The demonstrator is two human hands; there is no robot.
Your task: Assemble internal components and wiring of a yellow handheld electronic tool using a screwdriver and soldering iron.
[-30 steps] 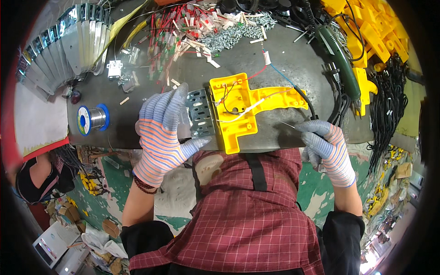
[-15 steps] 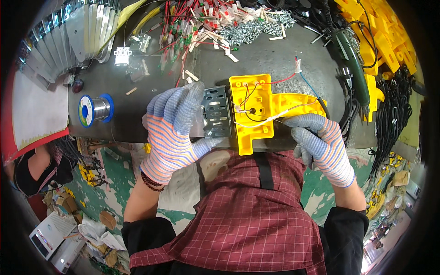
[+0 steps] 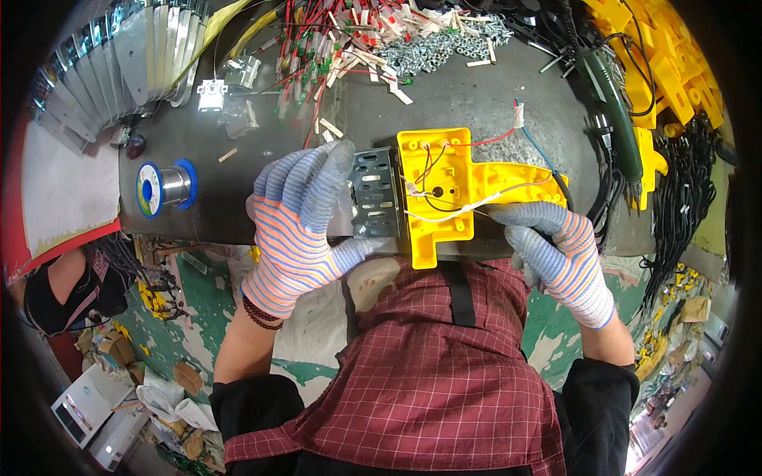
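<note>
My left hand (image 3: 302,214), in a striped glove with grey fingers, grips the slotted metal guard (image 3: 375,193) between thumb and fingers. This guard joins the left side of a yellow plastic housing half (image 3: 435,159), which lies open side up with a handle pointing right. Inside the housing run brown, black and white wires (image 3: 456,212). My gloved right hand (image 3: 559,258) is closed just below the handle, its thumb and forefinger pinching what looks like a thin wire by the white one. A red and a blue wire meet in a white connector (image 3: 518,116) above the handle.
A solder spool (image 3: 171,190) stands at left, beyond it stacked metal plates (image 3: 127,59). Red-wired parts (image 3: 317,47) and screws (image 3: 444,54) are heaped at the back. A green power screwdriver (image 3: 613,119), yellow housings (image 3: 663,59) and black cords (image 3: 679,174) crowd the right.
My right hand has shifted very slightly, its fingers curling a little differently at the wire. The white connector has moved a touch to the right; my left hand stays put.
</note>
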